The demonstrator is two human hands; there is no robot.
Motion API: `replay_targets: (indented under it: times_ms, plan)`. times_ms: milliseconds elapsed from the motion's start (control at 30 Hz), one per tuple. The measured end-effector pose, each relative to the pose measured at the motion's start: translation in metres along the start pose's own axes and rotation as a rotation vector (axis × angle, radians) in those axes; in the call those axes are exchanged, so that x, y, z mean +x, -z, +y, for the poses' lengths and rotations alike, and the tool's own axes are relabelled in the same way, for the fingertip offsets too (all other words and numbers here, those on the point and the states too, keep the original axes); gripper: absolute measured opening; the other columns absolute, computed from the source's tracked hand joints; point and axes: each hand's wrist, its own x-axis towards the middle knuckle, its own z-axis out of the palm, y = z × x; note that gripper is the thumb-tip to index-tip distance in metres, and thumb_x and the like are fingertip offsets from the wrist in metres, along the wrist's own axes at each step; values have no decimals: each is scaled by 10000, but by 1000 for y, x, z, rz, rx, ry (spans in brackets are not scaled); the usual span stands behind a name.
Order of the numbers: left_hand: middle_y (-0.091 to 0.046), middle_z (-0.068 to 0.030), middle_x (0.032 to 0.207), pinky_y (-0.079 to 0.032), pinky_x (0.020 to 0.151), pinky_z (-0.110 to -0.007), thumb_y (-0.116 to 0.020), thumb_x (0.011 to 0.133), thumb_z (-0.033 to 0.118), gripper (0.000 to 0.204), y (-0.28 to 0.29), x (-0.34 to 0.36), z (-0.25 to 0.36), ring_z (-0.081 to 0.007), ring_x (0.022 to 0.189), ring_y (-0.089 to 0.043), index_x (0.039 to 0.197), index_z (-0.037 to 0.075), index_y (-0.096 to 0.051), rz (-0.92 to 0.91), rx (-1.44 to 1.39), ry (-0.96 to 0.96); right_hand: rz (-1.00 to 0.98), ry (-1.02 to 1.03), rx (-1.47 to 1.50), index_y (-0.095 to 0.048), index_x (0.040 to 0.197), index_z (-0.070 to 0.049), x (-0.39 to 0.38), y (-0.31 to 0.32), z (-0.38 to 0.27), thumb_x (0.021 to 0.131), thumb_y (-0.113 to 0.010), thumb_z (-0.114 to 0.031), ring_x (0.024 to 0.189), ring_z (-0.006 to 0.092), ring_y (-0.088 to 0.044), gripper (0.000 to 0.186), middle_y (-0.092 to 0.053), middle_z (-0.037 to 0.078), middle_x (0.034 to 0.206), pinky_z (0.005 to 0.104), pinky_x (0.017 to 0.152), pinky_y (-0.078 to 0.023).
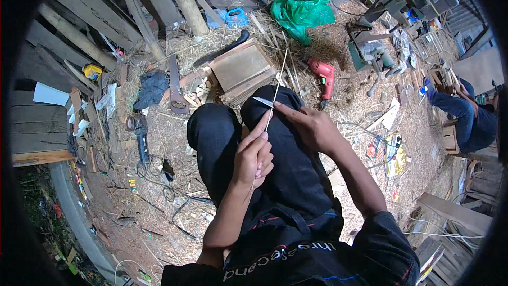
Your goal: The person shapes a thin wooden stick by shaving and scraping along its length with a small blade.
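Note:
My left hand point(253, 159) is closed round a thin pale strip point(281, 70), apparently bamboo, which runs upward over my knee, its forefinger extended along it. My right hand point(312, 127) grips a small knife point(262, 101), its fingertips near the blade, whose metal crosses the strip just beyond my left forefinger. Both hands are over my dark-trousered right leg point(275, 180). Below the knife, the lower part of the strip disappears into my left hand.
A board stack point(238, 69), handsaw point(177, 92), red drill point(324, 79) and green plastic sheet point(299, 2) lie ahead on the shaving-strewn floor. An angle grinder point(140, 135) with cables lies left. A bench machine point(381, 42) stands ahead-right. Another person point(471, 127) sits at the far right.

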Motion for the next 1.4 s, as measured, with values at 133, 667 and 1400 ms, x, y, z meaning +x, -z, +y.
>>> replay_targets:
  times_ms: [133,667,1400]
  plan:
    - [-258,50,466,-234,278,-187,-327,1015,131,484,4,-7,-1,-29,319,-226,1492,93,-259,-27,-58,5,50,37,66,-504,1373,-228,3,1,3,847,-595,-32,676,354,-586,569,-565,171,757,439,609,-470]
    - [-284,118,568,-255,377,-164,-382,997,81,457,11,-12,-18,24,424,-263,1454,95,-379,113,638,-248,-23,-5,-43,-513,1364,-298,-8,5,-5,790,-584,-4,624,355,-581,649,-527,150,707,444,583,-477]
    - [-466,1,612,-311,467,-207,-423,935,-1,477,27,-83,-30,-7,535,-375,1411,33,-431,57,1022,-341,76,-154,-109,-413,1424,-331,-31,18,4,770,-537,-6,644,370,-590,741,-544,157,775,465,603,-498]
